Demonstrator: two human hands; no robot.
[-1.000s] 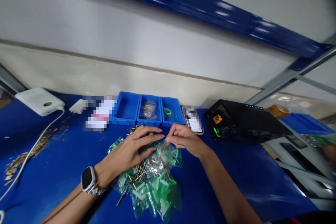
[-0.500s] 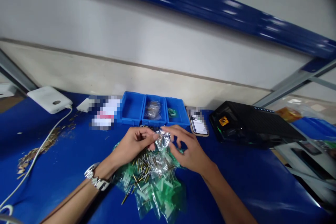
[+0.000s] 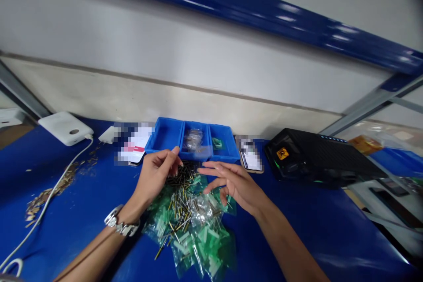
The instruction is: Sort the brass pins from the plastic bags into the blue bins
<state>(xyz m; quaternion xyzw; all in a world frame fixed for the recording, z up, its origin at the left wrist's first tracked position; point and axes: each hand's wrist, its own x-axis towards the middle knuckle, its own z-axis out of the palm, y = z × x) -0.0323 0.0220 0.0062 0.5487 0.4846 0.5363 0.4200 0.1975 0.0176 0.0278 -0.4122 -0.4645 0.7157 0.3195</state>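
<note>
A heap of thin gold and silver pins lies on small clear and green plastic bags on the blue table. My left hand, with a metal watch on the wrist, hovers over the far left of the heap. Its thumb and fingertips are pinched together, and I cannot make out what is between them. My right hand floats just above the heap's right side, fingers spread and holding nothing. Behind the hands stand three joined blue bins; the middle bin holds a crinkled clear bag.
A white power bank with its white cable sits at the far left, with brass scraps along the cable. A phone and a black device lie right of the bins. A wall and blue rail rise behind.
The crinkled clear bag that both hands held half a second ago is gone from them. My right hand has opened and my left hand has drawn back to the left.
</note>
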